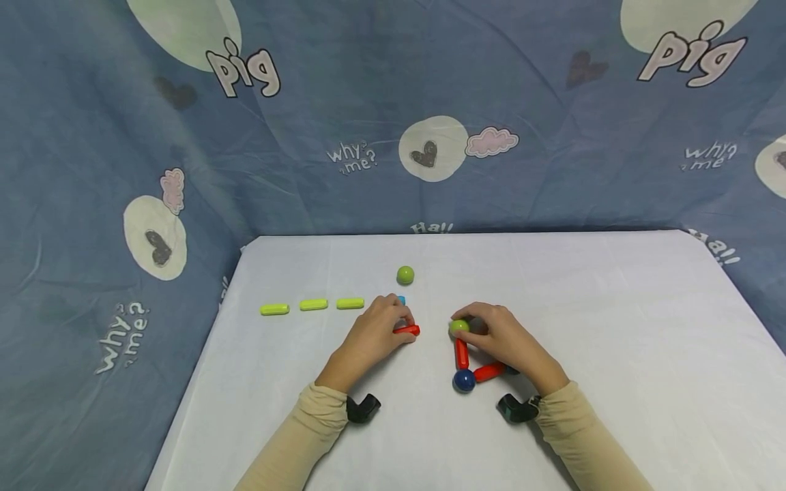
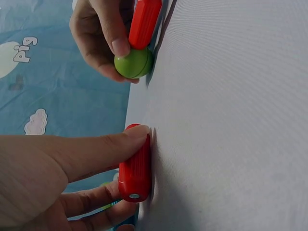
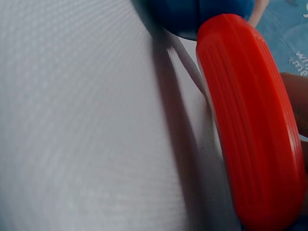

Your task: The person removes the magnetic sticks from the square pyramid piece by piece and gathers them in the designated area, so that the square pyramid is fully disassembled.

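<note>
A: Where's the loose red stick (image 1: 408, 330)?
B: Centre of the frame, on the desk (image 1: 614, 327), pinched at its end by the left hand (image 1: 376, 332), fingers curled down over it.

A: What's around?
B: Three yellow-green sticks (image 1: 313, 305) in a row to the left, a green ball (image 1: 404, 275) just above.

A: And on the right?
B: The right hand (image 1: 500, 337) grips another green ball (image 1: 458, 326) atop a red stick (image 1: 461, 353) joined to a blue ball (image 1: 464, 380).

On the table lie three red sticks (image 1: 461, 353), three lime sticks (image 1: 313, 304), two green balls (image 1: 405, 275) and one blue ball (image 1: 464, 380).
</note>
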`<state>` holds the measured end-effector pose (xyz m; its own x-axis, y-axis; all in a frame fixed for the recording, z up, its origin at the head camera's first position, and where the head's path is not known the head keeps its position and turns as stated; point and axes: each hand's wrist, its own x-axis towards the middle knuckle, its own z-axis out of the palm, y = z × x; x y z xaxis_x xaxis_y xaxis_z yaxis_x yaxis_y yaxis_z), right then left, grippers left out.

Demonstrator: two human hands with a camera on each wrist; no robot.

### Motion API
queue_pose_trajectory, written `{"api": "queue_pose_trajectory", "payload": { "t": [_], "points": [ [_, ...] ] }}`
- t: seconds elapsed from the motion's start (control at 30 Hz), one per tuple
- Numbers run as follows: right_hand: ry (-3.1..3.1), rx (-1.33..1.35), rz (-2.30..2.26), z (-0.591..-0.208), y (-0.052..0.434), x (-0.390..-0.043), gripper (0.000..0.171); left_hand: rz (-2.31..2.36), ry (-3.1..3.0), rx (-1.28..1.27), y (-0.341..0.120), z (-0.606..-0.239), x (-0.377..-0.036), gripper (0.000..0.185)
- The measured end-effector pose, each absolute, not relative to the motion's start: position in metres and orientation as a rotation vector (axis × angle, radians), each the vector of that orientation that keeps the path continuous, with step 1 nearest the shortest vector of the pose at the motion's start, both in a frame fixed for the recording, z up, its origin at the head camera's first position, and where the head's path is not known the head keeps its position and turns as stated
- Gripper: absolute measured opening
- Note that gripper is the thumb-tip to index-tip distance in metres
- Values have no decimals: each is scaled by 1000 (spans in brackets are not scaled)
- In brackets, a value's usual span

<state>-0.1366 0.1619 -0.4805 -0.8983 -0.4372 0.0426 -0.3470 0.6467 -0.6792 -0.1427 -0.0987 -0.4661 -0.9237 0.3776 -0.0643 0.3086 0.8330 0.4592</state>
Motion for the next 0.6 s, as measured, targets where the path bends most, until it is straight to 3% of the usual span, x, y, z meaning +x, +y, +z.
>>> {"api": "queue_pose_trajectory", "payload": {
  "t": [0.6],
  "points": [
    [2734,-660,-1082,-480,162,-136,27,689,2864,501,-100,-468,-144,17]
  ]
}}
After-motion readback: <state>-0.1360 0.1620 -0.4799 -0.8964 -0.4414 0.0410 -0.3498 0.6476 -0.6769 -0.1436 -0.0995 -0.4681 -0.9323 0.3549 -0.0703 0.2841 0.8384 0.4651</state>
